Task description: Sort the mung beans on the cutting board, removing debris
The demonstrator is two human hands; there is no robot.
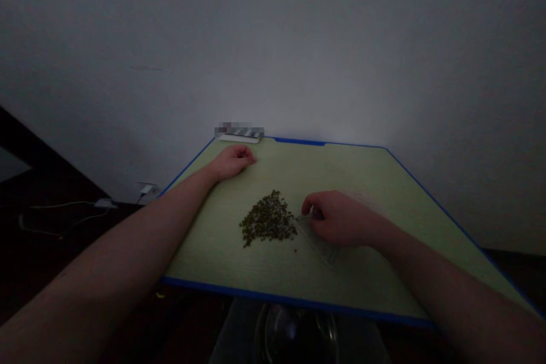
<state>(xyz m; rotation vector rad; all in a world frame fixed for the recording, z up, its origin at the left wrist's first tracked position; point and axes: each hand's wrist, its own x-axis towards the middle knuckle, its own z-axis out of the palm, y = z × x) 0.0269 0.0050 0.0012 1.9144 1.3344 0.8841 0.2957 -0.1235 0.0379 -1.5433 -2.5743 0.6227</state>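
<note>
Two bare hands show: one left hand (234,162), curled, and one right hand (341,217). There is one heap of small dark green seeds (268,219), too many to count, and one clear flat rectangular plastic piece (321,243). There is one pale green rectangular board with a blue edge (341,276) and one long white flat object (239,138), partly blurred. One white plug adapter (147,189) sits at the wall socket, and one round clear glass bowl (296,335) shows below the board.
</note>
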